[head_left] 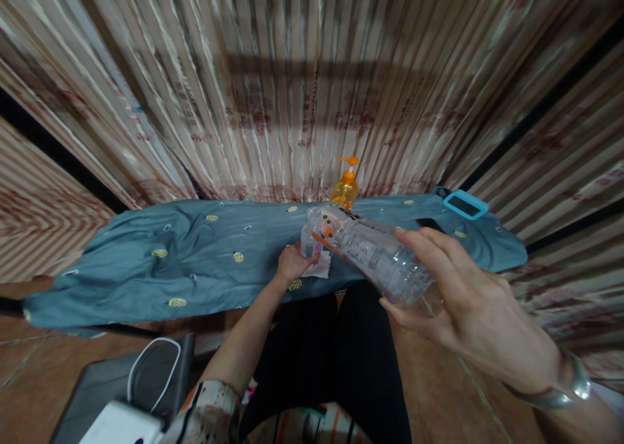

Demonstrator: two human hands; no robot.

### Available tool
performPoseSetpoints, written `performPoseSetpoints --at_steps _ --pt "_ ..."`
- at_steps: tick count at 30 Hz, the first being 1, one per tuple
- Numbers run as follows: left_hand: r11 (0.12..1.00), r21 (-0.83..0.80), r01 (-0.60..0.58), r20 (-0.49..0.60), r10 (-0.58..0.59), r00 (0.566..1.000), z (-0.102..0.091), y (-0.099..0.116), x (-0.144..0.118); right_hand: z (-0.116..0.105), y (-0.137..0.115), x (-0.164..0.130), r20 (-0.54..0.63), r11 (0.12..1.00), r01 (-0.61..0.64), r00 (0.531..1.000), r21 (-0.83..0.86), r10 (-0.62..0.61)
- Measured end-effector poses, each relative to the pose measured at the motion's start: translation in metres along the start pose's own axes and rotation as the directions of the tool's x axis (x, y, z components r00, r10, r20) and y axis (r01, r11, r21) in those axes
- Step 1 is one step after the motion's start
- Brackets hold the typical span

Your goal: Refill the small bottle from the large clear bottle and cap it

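Clear plastic bottle (370, 252) was held tipped nearly on its side above the near edge of the table (146, 281), its base gripped in the right hand (458, 301), fingers wrapped over the top and thumb beneath, its neck pointing down toward the left hand (291, 262). That left hand was closed around something small and pale against a white paper or cloth scrap (319, 266) on the blue-grey cloth; what it pinched could not be told. With the grip only at the base, the bottle could likely swing or slip, and any liquid might miss and wet the cloth. It looked transparent and ribbed, with an orange-and-white label near the neck. An orange pump bottle (346, 187) stood just behind it.
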State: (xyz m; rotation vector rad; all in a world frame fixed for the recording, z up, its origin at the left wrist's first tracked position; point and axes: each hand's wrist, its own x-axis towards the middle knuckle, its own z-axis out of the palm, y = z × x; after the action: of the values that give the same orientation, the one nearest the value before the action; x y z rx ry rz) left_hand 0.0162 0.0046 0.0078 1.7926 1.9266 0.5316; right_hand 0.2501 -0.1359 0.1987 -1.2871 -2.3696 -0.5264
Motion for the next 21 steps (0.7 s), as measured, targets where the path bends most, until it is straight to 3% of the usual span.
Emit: performPoseSetpoints --at_steps 21 --pt "1.0 -0.001 -0.015 -0.031 0.015 0.999 0.0034 -0.0027 0.0021 0.0006 0.0 0.0 0.006 1.0 0.001 1.0 -0.012 -0.001"
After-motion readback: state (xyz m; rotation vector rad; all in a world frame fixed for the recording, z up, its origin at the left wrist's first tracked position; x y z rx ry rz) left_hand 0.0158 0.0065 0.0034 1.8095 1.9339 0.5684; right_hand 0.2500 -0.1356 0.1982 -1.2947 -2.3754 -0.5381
